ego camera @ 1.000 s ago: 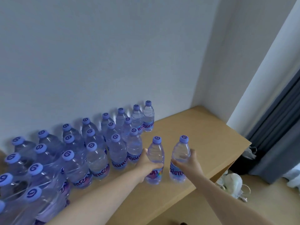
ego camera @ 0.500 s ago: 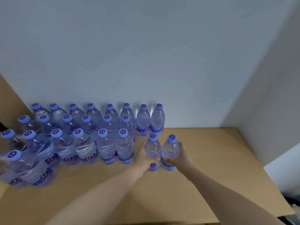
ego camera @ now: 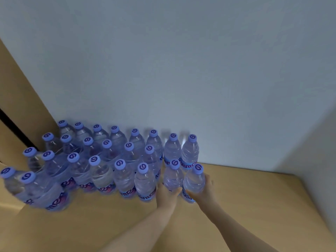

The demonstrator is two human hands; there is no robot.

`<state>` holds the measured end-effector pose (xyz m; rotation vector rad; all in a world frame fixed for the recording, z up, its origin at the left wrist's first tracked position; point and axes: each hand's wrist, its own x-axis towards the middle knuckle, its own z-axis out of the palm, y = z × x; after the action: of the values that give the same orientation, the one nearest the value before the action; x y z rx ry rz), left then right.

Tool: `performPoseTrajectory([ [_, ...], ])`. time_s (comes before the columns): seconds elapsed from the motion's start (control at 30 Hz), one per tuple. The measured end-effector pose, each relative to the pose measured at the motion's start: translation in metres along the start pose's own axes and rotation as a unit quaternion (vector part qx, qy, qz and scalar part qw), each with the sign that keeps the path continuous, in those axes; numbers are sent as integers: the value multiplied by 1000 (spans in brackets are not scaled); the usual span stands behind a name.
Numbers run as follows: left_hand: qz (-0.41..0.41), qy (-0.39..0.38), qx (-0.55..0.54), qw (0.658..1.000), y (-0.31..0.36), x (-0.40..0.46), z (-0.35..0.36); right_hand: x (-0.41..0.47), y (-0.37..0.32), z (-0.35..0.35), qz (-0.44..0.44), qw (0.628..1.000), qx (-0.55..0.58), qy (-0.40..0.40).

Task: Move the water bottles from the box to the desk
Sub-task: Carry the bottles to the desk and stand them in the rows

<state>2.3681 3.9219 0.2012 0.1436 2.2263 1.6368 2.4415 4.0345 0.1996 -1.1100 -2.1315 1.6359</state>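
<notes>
Several clear water bottles with purple caps (ego camera: 101, 160) stand in rows on the wooden desk (ego camera: 254, 206) against the wall. My left hand (ego camera: 166, 195) grips one upright bottle (ego camera: 173, 176) low on its body. My right hand (ego camera: 203, 191) grips a second upright bottle (ego camera: 195, 180) right beside it. Both bottles stand at the right end of the rows, in front of the back row's last two bottles. The box is out of view.
A pale wall (ego camera: 181, 70) rises behind the desk and a side wall (ego camera: 318, 151) closes the right. A wooden panel (ego camera: 16, 88) with a dark gap stands at the left. Bare desk surface lies in front and to the right of the bottles.
Both hands carried their bottles back and leftward from the desk's front, bringing them together beside the rows. The camera view swung left, so the curtain and floor left the frame.
</notes>
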Motion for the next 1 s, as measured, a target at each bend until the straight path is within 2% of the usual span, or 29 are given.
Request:
performPoseTrajectory([
  [0.1,-46,19,-20,999,-4,5,8,5,-1,1,-10,1000,16,1],
  [0.33,-80,6,-12,997,-3,23,11,18,-7,9,-4,1000,29,11],
  [0.8,-85,-16,-8,996,-1,37,12,36,-9,23,-2,998,50,42],
  [1.0,-65,-27,6,997,2,37,4,38,-11,22,25,999,43,19],
])
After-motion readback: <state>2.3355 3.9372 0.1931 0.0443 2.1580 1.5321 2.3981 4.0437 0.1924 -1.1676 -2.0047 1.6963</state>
